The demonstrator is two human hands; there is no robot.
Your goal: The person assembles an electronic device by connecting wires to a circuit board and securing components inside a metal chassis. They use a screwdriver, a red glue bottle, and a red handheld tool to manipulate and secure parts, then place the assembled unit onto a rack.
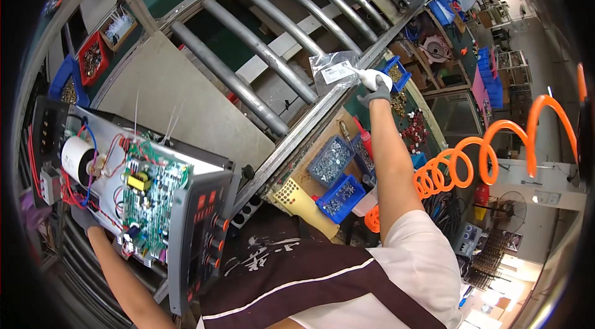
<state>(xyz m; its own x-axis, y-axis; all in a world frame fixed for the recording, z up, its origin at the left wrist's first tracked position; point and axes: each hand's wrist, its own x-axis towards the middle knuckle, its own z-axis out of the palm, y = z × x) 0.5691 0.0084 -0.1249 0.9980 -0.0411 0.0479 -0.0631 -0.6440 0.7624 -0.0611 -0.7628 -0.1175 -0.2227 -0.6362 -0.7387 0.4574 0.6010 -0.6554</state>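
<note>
On the left stands an opened electrical machine (207, 230) with a dark control panel, orange knobs, a green circuit board (155, 183), a white cylinder (78, 157) and red and blue wires. My left hand (82, 217), in a grey glove, is at the machine's near lower edge; its fingers are hidden. My right arm reaches far out, and my gloved right hand (377, 92) is closed round a white squeeze bottle (373, 77) with a narrow tip. That tip is beside a clear plastic bag (322, 75) with a white label, lying across the rail by the rollers.
Metal rollers (254, 50) run across the far side. Blue bins (341, 197) of screws and a red-handled tool (364, 137) are near my right arm. An orange coiled hose (471, 155) hangs at right. Red (93, 59) and blue (65, 84) bins sit far left.
</note>
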